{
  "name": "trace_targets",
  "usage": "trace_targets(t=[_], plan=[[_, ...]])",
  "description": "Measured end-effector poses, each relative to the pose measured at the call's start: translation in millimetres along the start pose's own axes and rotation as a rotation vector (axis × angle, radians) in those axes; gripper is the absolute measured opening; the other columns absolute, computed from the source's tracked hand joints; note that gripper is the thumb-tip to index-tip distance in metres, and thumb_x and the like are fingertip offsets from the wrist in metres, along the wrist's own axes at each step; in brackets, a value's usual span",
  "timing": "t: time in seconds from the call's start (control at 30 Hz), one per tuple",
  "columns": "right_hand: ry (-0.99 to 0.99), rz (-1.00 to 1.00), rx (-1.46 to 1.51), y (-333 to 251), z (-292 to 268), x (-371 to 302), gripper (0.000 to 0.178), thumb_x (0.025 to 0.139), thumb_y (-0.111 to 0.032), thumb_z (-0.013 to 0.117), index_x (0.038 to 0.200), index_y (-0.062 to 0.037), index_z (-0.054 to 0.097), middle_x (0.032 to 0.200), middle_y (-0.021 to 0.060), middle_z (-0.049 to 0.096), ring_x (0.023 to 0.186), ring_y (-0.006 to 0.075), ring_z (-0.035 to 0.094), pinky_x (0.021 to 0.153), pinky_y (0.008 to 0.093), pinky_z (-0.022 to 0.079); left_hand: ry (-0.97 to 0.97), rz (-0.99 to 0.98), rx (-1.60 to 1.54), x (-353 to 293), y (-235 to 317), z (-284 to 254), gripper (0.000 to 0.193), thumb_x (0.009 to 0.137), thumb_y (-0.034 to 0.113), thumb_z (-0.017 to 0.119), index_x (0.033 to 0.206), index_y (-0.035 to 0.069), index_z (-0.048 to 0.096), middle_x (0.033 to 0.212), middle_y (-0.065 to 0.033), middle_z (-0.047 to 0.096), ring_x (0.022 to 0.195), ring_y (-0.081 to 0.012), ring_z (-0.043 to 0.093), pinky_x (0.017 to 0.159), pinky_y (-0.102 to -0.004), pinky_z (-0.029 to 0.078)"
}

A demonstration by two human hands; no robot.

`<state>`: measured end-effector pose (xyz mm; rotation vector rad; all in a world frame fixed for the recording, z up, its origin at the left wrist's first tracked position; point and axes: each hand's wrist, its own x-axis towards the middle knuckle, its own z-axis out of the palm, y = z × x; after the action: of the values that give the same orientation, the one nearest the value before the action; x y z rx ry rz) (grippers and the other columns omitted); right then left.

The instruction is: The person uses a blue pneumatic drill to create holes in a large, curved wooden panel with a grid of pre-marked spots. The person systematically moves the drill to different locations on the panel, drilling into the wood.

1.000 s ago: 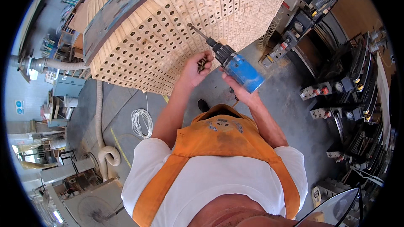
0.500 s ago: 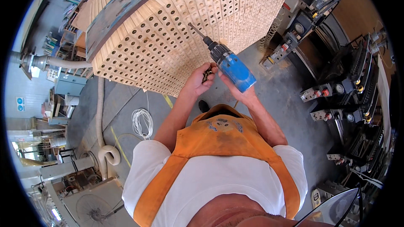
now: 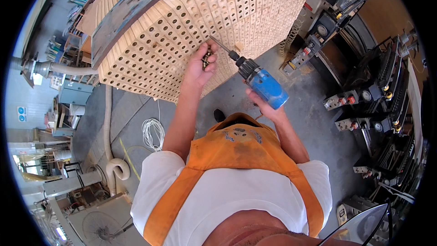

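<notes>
The right hand (image 3: 265,105) is closed around the blue drill (image 3: 268,89) from below (the grip itself is hidden behind the drill body). The drill is positioned in front of the wooden stack (image 3: 157,61), its long bit (image 3: 221,45) directed up and left toward the perforated face. The left hand (image 3: 198,67) is curled around several small brass-coloured pieces (image 3: 206,59), its fingertips just beside the bit tip; whether they pinch a single piece cannot be told. Holes at the left of the face are dark-ringed; many farther right are pale. A coiled white cable (image 3: 152,133) lies on the floor (image 3: 193,105) below.
</notes>
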<state>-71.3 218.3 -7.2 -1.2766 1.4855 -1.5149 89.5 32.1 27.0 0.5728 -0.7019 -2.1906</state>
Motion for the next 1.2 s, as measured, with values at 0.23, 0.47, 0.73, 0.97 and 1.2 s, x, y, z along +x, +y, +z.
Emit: trace_targets(t=[0.23,0.47,0.73,0.97,1.2], plan=[[-0.076,0.071,0.34,10,-23,-4,0.034,0.083,-0.01,0.071,0.116,-0.0051,0.061,0.103,0.0053,0.068,0.095,0.0151,0.063,0.082,0.03,0.05,0.072,0.025,0.31,4,5,18,0.032,0.098,0.035,0.051,0.099,0.004,0.057,0.07,0.0024,0.049,0.051,-0.0061,0.042,0.039,-0.0183,0.031],[-0.076,0.177,0.472,23,-31,-8,0.034,0.082,-0.01,0.071,0.115,-0.0058,0.062,0.101,0.005,0.069,0.095,0.0144,0.063,0.081,0.0298,0.05,0.12,-0.02,0.433,3,-7,17,0.034,0.096,0.038,0.053,0.095,0.005,0.059,0.067,0.0028,0.048,0.05,-0.0067,0.042,0.039,-0.0191,0.03],[-0.045,-0.092,-0.029,18,-21,-14,0.029,0.083,-0.01,0.071,0.111,-0.0048,0.064,0.1,0.0055,0.068,0.09,0.0144,0.063,0.076,0.0299,0.051,0.125,-0.039,0.385,9,-11,23,0.033,0.097,0.037,0.053,0.092,0.004,0.056,0.067,0.0021,0.047,0.052,-0.0068,0.043,0.04,-0.0187,0.031],[0.024,0.117,0.251,-1,-2,6,0.028,0.085,-0.006,0.068,0.112,-0.0042,0.063,0.102,0.0056,0.069,0.092,0.0136,0.063,0.08,0.0289,0.05,0.021,0.05,0.24,20,3,33,0.033,0.098,0.032,0.051,0.114,0.003,0.055,0.076,0.0011,0.05,0.056,-0.0074,0.044,0.042,-0.0193,0.033],[0.037,0.098,0.378,5,11,29,0.027,0.084,-0.006,0.068,0.111,-0.0042,0.063,0.103,0.0053,0.068,0.094,0.0127,0.062,0.081,0.0283,0.05,-0.059,0.055,0.061,34,3,26,0.036,0.099,0.032,0.048,0.122,0.004,0.052,0.081,-0.0004,0.051,0.061,-0.0079,0.045,0.044,-0.0189,0.033]])
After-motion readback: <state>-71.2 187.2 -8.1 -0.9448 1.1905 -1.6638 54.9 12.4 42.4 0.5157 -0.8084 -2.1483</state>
